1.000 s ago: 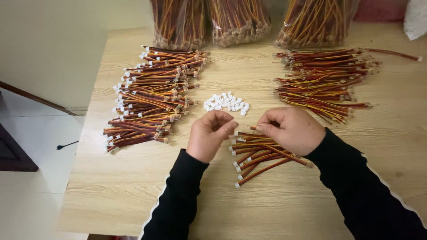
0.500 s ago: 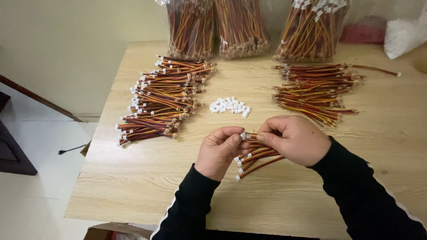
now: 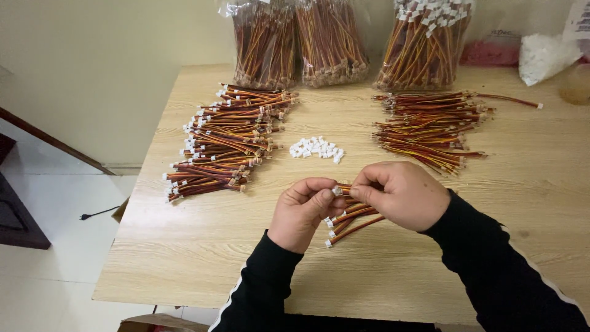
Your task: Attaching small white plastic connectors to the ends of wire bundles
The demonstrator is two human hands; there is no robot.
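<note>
Table [image 3: 184, 264]: connectors [image 3: 316, 147] at centre; wire pile [image 3: 224, 141] to their left, second pile [image 3: 430, 126] to their right. Bagged wires [image 3: 344, 43] along the far edge. Small bundle [image 3: 347, 221] near the front, under both hands, left hand [image 3: 301, 212] beside right hand [image 3: 399, 193].

3 bagged wire bundles [image 3: 332, 43], white bag [image 3: 544, 55], black cord [image 3: 98, 214].

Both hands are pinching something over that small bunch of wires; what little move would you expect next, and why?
Probably pressing the small white connector onto the wire end. The left hand pinches the connector at its fingertips, the right hand meets it holding a wire from the small bundle beneath, and loose white connectors wait just beyond. Whether it is already seated is too small to tell.
</note>
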